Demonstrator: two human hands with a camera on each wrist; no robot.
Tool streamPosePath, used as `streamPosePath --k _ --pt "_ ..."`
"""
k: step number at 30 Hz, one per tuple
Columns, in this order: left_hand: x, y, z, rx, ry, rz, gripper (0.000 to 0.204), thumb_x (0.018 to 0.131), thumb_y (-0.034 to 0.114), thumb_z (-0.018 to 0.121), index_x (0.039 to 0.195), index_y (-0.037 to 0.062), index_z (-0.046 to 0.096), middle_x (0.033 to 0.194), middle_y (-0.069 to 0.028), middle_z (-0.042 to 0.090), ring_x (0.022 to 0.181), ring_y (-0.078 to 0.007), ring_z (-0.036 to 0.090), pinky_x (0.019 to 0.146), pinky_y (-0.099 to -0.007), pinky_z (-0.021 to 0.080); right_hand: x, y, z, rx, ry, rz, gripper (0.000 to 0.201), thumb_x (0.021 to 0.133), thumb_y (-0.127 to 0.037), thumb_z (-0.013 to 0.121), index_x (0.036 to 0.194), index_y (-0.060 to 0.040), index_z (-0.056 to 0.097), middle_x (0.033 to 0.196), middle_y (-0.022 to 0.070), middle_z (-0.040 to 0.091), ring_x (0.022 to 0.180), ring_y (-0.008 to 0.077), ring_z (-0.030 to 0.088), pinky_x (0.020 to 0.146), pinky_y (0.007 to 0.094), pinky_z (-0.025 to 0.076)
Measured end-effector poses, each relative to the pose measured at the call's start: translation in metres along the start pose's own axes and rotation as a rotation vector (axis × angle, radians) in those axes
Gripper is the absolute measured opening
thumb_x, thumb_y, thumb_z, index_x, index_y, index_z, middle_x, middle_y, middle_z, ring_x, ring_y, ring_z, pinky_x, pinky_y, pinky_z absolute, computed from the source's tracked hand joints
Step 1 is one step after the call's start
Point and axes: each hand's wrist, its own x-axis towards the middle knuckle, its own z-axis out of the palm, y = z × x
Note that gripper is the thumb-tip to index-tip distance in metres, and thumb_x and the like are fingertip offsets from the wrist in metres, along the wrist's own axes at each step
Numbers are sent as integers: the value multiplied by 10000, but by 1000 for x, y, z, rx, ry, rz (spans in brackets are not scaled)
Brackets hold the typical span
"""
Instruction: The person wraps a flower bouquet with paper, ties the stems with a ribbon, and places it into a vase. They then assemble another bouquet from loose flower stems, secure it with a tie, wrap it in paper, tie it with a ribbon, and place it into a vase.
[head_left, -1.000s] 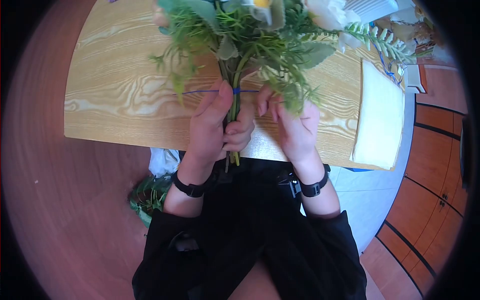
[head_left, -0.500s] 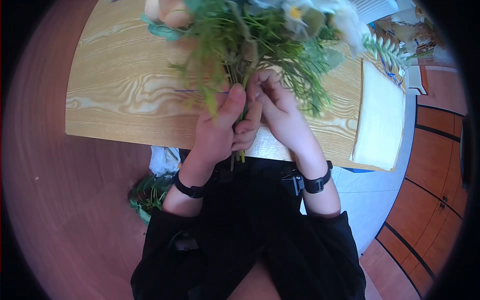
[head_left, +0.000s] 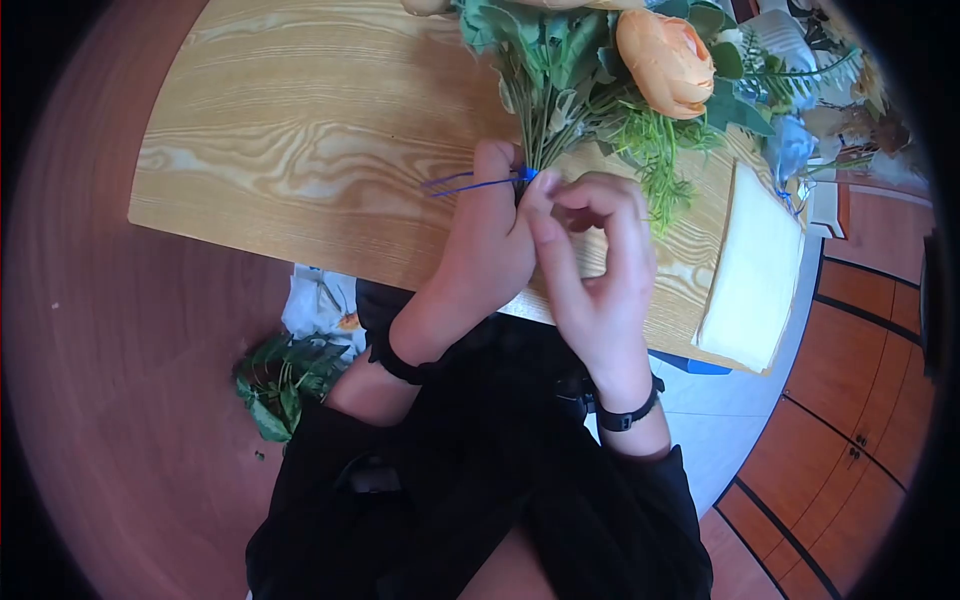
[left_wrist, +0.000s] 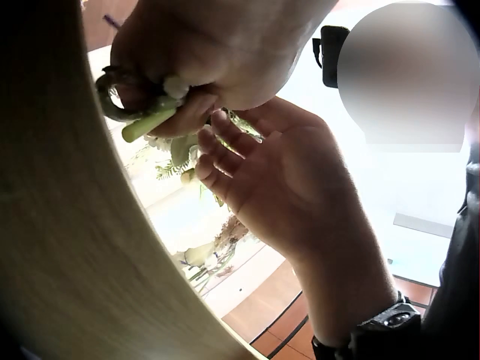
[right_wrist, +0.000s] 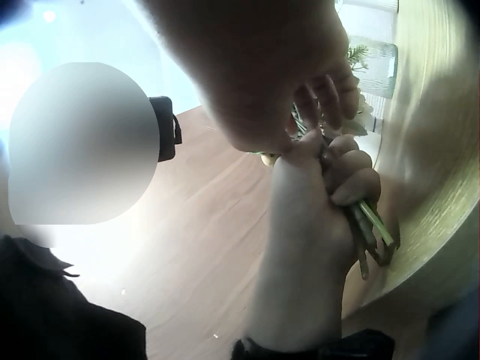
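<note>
An artificial flower bouquet (head_left: 545,110) with a peach bloom (head_left: 668,65) and green foliage leans away over the table. My left hand (head_left: 488,250) grips its gathered stems; the cut stem ends (right_wrist: 375,222) stick out below that fist in the right wrist view. A thin blue tie (head_left: 529,174) is wound round the stems just above the grip, with two free ends pointing left. My right hand (head_left: 608,275) is at the tie from the right, thumb and index finger bent beside the stems. Whether these fingers pinch the tie, I cannot tell.
The wooden table (head_left: 300,150) lies beneath both hands. A white paper stack (head_left: 745,280) lies near its right edge, with more flowers (head_left: 850,120) behind it. Left of my lap, below the table, are green leaves (head_left: 285,385) and a white bag (head_left: 315,305).
The bouquet has turned in my left hand and moved right, bringing the peach bloom into view. Both blue tie ends now point left. My left wrist has rolled, and the head view has shifted slightly.
</note>
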Motion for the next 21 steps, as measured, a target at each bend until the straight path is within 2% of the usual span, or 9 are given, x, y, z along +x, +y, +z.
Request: streamPosePath --k 4,8,10,12,14,16,18,20,21 --pt "2 -8 1 -35 33 37 242 998 177 537 1045 -21 405 799 -170 546 713 -235 563 631 -396 436 -2 3 10 475 26 452 274 916 -133 678 1119 26 584 942 93 647 835 172 631 756 297 506" --pt "-4 1 -1 78 16 59 235 988 158 542 1049 -15 396 796 -181 544 718 -271 575 638 -398 438 2 10 14 675 -17 614 340 923 -185 681 1166 30 581 921 81 632 806 135 619 737 270 506" --pt "-8 0 2 130 25 145 167 989 121 512 1032 -2 408 824 -79 545 765 -142 548 653 -304 446 7 12 5 565 -131 643 320 921 -177 681 1149 28 590 915 73 629 803 127 616 730 267 503" --pt "-10 7 0 148 11 104 171 988 122 514 1035 -4 408 837 -97 556 777 -160 563 665 -316 451 9 12 1 452 -245 666 300 920 -169 682 1132 25 599 909 65 626 800 120 614 722 264 499" --pt "-9 9 1 165 2 62 176 987 123 516 1038 -7 408 851 -114 566 789 -178 579 677 -328 456 4 7 0 362 -116 581 237 905 -124 692 1078 18 616 896 67 628 796 124 619 701 265 491" --pt "-7 7 2 215 40 126 241 963 134 558 1054 -2 380 687 -215 577 648 -411 625 547 -466 439 -3 0 -6 240 -77 478 217 890 -93 693 1062 18 621 901 82 631 795 151 629 695 276 494" --pt "-9 14 1 292 -4 55 249 960 146 564 1076 3 396 700 -211 588 661 -412 629 551 -465 454 -4 -9 -11 117 -36 377 200 875 -61 694 1046 17 626 906 97 634 795 177 640 689 287 498" --pt "-11 15 2 368 -56 -14 260 956 158 570 1098 8 412 714 -206 599 673 -413 634 555 -464 470 5 -24 -17 -75 -70 -90 170 844 -20 684 1006 15 646 907 126 634 797 246 646 682 316 510" --pt "-11 14 3 383 -51 -1 268 949 170 575 1106 12 426 733 -206 606 689 -413 636 569 -467 475 12 -35 -14 4 -81 -105 155 814 -12 687 965 15 657 899 140 633 821 283 648 699 347 522"
